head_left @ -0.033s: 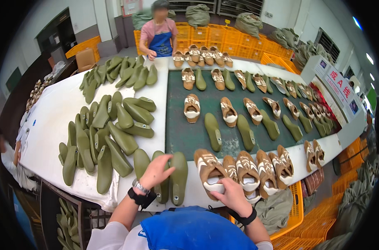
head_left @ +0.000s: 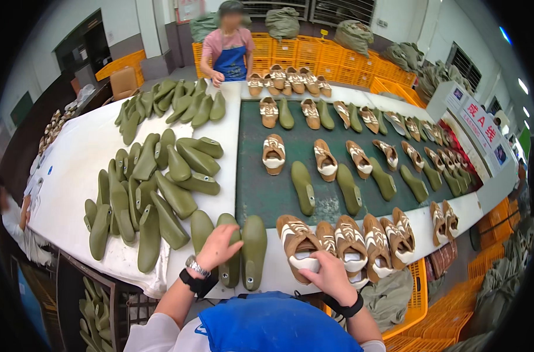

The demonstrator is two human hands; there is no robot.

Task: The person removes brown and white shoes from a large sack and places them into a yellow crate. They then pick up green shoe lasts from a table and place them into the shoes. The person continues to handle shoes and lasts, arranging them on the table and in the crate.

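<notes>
Three green shoe lasts stand side by side at the table's near edge. My left hand (head_left: 219, 247) is over the middle shoe last (head_left: 228, 271), its fingers curled across the upper part and the thumb toward the right-hand last (head_left: 254, 252). The left-hand last (head_left: 201, 227) is partly behind that hand. My right hand (head_left: 331, 274) grips the heel of a brown and white sneaker (head_left: 294, 237), thumb at the white heel lining and the other fingers mostly hidden. Several matching sneakers (head_left: 375, 243) stand in a row just to its right.
Many loose green lasts (head_left: 173, 195) lie on the white table (head_left: 67, 182) to the left. A green belt (head_left: 255, 196) carries rows of sneakers and lasts. Across the table stands a person (head_left: 229, 50) in a blue apron. Orange crates (head_left: 419, 287) sit below on the right.
My left hand has come down slightly, its fingers drawing in over the middle last. The right hand keeps its grip on the sneaker. The whole view has shifted a little.
</notes>
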